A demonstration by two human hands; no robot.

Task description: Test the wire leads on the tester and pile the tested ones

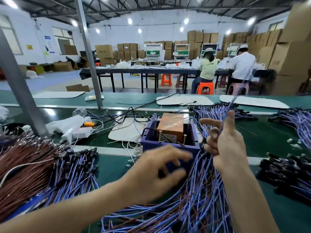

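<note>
Wire leads (pixel 193 207) are lying heaped around one purple tester (pixel 170 132) on the green counter (pixel 269 135); the right hand (pixel 225 145) is pinching a single blue lead (pixel 230 105) upright, while the left hand (pixel 158 170), blurred, fingers spread, is hovering at the tester's front.

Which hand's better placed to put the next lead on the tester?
Right. The right hand pinches a blue lead, held up just beside the tester box. The left hand is motion-blurred, fingers spread in front of the box, holding nothing I can see.
</note>
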